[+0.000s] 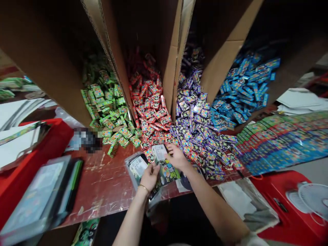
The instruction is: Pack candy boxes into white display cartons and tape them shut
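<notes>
My left hand [150, 176] is closed, thumb pressed down, on a black printed packet [137, 166] with a white label, inside or on top of clear plastic. My right hand [177, 158] pinches the upper right edge of a second black printed packet [167, 172], which has a white label and colourful lettering. The two packets lie side by side just above the table's front edge. Directly beyond them are heaps of small red-wrapped sachets [151, 118] and purple-wrapped sachets [193, 123]. Whether the packets are flat cards or bags I cannot tell.
Upright cardboard boxes [171, 58] hold green sachets [109, 111], the red and purple ones, and blue sachets [241, 92]. A red tray [61, 131] and plastic-wrapped packs [38, 191] stand left on the red table [102, 181]. Strips of sachets [289, 140] and a white fan [311, 198] are right.
</notes>
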Motion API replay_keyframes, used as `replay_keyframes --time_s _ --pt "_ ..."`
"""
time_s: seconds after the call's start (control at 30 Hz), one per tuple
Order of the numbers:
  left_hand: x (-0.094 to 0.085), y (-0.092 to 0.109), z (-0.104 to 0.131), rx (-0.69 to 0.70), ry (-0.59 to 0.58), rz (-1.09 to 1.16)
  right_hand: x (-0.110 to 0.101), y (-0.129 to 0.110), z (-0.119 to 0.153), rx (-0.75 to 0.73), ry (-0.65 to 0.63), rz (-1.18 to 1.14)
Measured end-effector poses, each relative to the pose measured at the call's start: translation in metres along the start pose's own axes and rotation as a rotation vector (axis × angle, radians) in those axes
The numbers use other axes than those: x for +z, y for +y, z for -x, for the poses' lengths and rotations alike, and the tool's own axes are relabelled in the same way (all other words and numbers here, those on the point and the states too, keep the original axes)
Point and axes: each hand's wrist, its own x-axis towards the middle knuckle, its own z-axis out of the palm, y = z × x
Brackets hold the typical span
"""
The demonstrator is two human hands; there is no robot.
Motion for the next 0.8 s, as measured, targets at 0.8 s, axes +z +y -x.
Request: replay_keyframes --time_s 0.8 --pt "-0.065 0.016 0.094 -0.013 0.236 0.386 -0.033 -0.072 0.162 -0.285 0.041 -0.882"
